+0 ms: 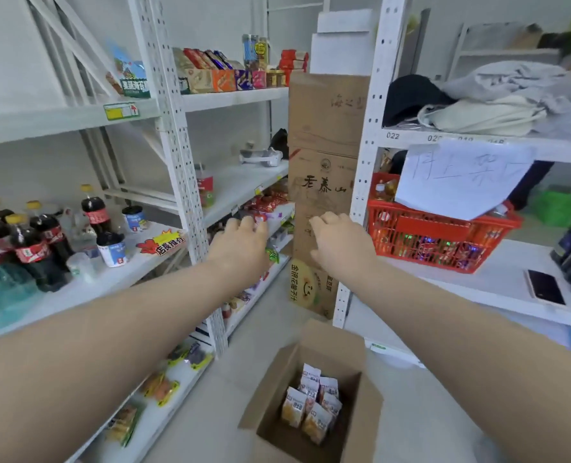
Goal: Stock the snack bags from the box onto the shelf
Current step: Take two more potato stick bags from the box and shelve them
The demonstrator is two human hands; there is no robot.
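Left grip: left hand (244, 243) reaches to the white perforated metal shelf (282, 226), centre frame. Fingers bend over red packets (270, 199); I cannot tell if it holds anything.
Right grip: right hand (339, 243) alongside, loosely curled, nothing seen in it; probably there to steady the row.
Stock: white-and-orange snack bags (312, 407) stand in the open brown cardboard box (351, 354), bottom centre, close underfoot for reaching.

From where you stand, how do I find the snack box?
Look down at the floor between the white shelf racks. The open cardboard box sits there with orange-and-white snack bags standing inside. The other cartons behind it stand tall and closed.
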